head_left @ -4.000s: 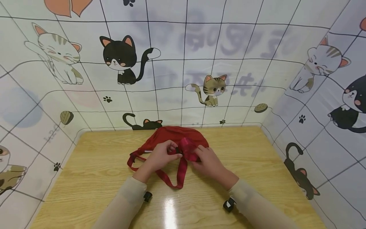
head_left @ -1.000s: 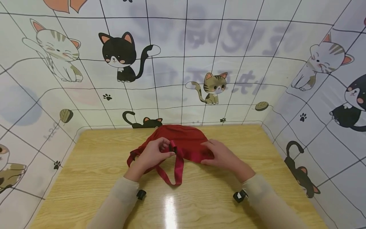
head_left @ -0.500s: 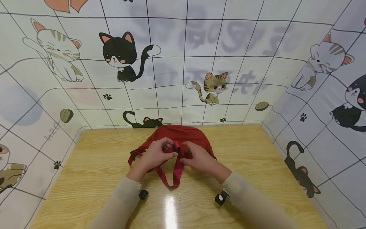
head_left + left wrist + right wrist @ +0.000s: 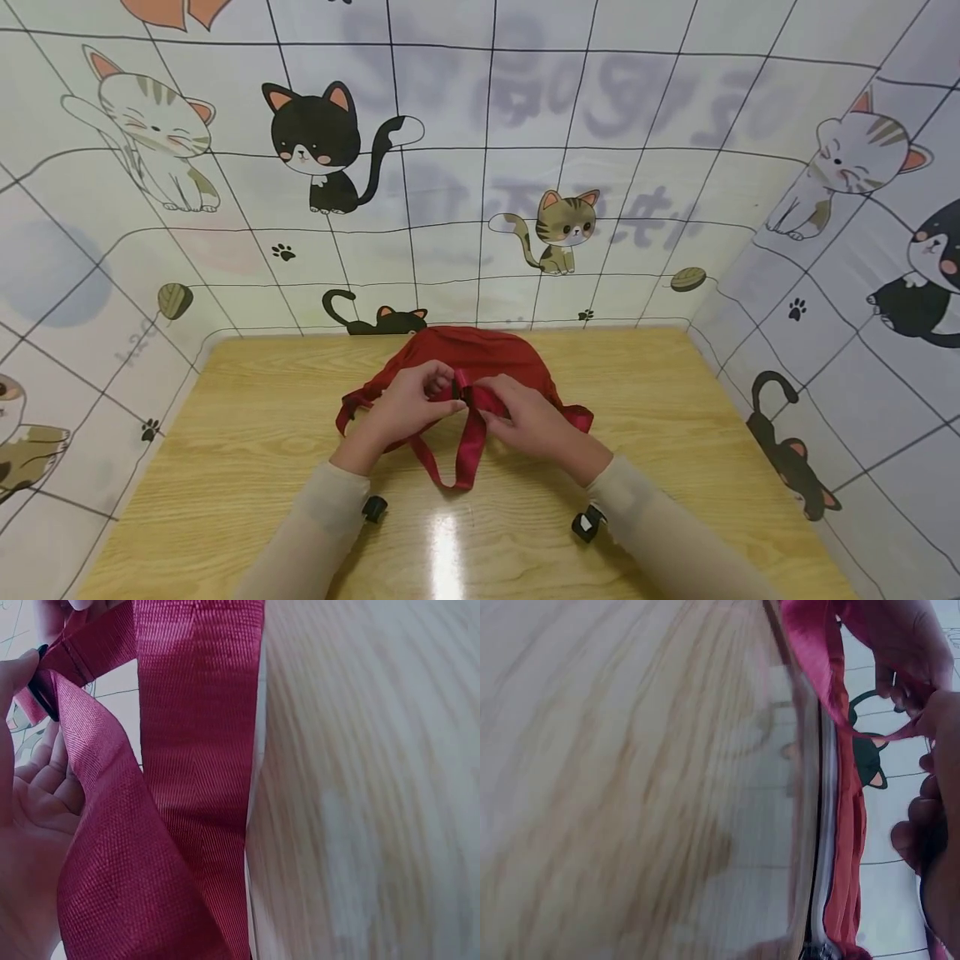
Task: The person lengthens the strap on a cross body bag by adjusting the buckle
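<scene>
Red bag [image 4: 480,350] seems closed, contents hidden; both hands [image 4: 408,407] [image 4: 531,419] pinch its strap [image 4: 470,450].

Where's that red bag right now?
In the head view, the red bag lies mid-picture by the wooden table's far edge, with the looped red strap nearer the camera and a peeking black cat drawing just beyond its left side.

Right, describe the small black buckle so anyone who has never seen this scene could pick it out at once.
Start at the wooden table and find the red bag at its far side. In front of the bag, the left hand and the right hand hold red webbing, with the buckle between them. It is small and black, unlike the red webbing beside it.
</scene>
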`<state>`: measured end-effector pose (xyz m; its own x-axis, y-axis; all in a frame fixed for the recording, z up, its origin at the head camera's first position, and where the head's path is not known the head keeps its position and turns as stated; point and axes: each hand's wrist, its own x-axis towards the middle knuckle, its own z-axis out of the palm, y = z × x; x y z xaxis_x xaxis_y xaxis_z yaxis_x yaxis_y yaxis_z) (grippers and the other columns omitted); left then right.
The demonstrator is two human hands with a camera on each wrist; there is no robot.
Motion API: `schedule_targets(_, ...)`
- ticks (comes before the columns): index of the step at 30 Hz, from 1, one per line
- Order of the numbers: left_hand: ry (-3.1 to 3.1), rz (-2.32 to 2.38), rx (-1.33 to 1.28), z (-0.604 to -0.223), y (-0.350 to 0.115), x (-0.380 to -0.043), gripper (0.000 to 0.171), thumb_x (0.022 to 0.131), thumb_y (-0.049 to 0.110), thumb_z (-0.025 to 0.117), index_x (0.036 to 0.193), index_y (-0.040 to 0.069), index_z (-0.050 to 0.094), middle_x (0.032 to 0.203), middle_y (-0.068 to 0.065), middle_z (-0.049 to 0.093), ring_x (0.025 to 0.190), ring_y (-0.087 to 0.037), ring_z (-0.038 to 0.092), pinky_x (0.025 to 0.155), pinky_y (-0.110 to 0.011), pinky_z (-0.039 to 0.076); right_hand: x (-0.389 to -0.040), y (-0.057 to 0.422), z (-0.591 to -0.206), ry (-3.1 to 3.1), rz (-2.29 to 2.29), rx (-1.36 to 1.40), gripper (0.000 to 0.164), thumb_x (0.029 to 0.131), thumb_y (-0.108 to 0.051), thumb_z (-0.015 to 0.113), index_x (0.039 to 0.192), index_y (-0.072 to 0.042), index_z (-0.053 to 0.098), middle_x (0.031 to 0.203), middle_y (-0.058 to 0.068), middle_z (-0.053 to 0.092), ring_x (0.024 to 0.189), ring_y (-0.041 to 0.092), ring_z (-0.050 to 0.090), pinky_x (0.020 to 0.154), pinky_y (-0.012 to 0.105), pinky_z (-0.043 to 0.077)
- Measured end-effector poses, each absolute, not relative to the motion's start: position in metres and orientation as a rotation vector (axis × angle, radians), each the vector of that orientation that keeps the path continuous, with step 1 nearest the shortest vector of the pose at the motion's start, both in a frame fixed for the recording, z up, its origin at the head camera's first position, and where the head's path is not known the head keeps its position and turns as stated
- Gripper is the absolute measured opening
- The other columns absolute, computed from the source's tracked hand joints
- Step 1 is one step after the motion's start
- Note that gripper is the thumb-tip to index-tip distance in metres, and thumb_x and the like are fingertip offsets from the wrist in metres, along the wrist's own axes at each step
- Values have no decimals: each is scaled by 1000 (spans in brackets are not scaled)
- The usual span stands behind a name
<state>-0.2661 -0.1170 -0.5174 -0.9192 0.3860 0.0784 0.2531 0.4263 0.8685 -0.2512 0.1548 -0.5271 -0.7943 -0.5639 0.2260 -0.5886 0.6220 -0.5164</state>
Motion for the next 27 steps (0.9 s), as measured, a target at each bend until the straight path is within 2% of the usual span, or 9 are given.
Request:
schedule_targets(3,2513,1513,582,-518,-119,-266,39,93,34,93,122,20,71,109,3,73,104,-19,68,92,-41,57,-252,161,-528,-2748,897,1023,46,106,-30,77,148,-22,62,133,-11,67,114,6,65,97,36,59)
schedule_targets(10,2490,1498,624,-517,-121,-265,39,93,33,92,123,19,71,109,3,73,103,-20,68,90,-40,58,-261,178,-531,-2626,880,1067,41,103,-38,81,141,-27,69,128,-13,71,108,6,66,89,35,59)
schedule_targets(18,2527,1494,612,-515,-127,-265,36,94,30,93,122,24,72,107,5,72,101,-19,67,87,-37,58,-263,198,-530,-2569,853,1037,35,100,-34,85,131,-24,72,113,-13,69,89,8,61,76,33,53)
schedule_targets(22,2514,1490,607,-512,-123,-264,37,93,31,93,123,23,72,107,4,72,100,-20,66,86,-39,57,-262,200,-529,-2621,825,1058,41,100,-36,85,135,-19,71,110,-11,62,87,8,56,74,32,51)
schedule_targets(24,2513,1490,600,-512,-122,-263,38,93,32,93,123,23,72,107,4,72,99,-20,66,86,-39,56,-261,197,-527,-2664,831,1064,48,100,-39,85,139,-16,69,113,-7,61,92,10,58,79,34,54)
schedule_targets(27,2507,1490,601,-513,-118,-262,39,93,32,93,124,23,72,106,4,73,99,-21,67,85,-40,55,-259,189,-524,-2716,909,1066,58,100,-42,84,146,-10,65,124,-2,61,109,13,62,95,41,58)
